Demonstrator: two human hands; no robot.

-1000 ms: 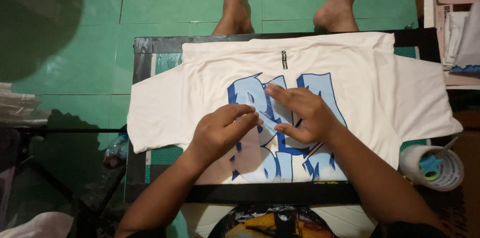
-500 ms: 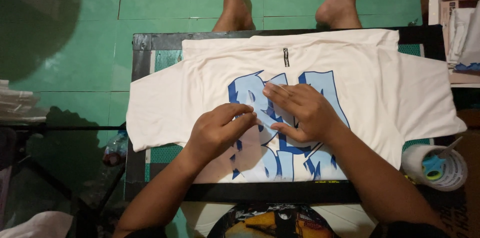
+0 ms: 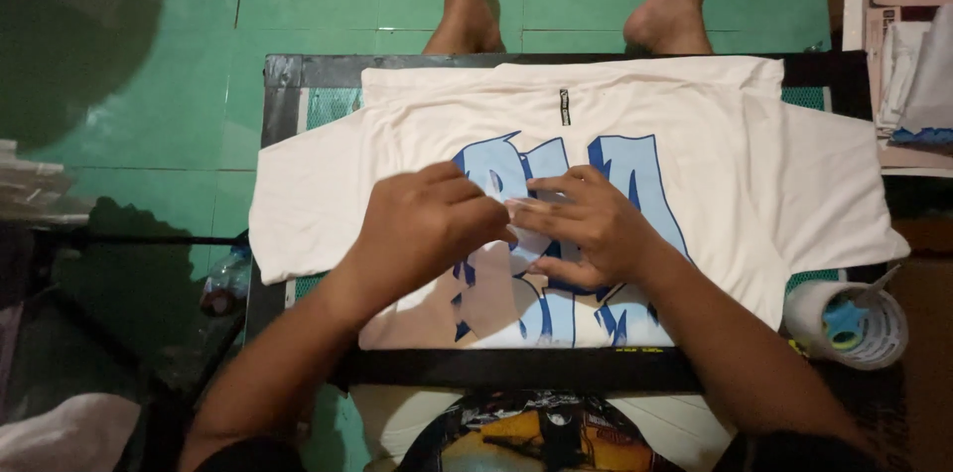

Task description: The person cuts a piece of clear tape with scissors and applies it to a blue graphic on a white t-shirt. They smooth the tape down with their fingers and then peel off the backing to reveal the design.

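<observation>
Pressing down on a white t-shirt [image 3: 715, 164] spread flat across a dark table [image 3: 298, 70], my left hand [image 3: 422, 229] is curled with its fingertips pinching a small pale strip [image 3: 524, 206] at the middle of the blue lettering [image 3: 635, 184], and my right hand [image 3: 586, 229] lies flat beside it, fingers together, touching the same strip. The shirt looks light, soft and easily wrinkled, so I judge it best held flat under the palms while the thin strip is pinched by its edge. Beyond my hands, bare feet [image 3: 467, 10] stand on a green tiled floor [image 3: 179, 55], and a roll of tape [image 3: 849, 323] sits just right of my right forearm.
</observation>
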